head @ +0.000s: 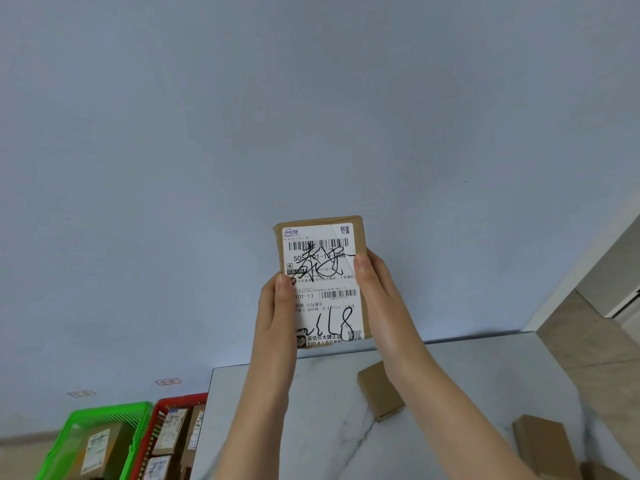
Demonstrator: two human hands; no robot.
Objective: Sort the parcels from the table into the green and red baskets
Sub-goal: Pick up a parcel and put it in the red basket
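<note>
A brown parcel is gripped by the left hand and right hand; "101-13" is printed on its label.

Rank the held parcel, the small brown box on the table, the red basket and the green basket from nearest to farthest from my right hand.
1. Held parcel, gripped by the right hand.
2. Small brown box, on the table below it.
3. Red basket, left of the table.
4. Green basket, farthest left.
</note>
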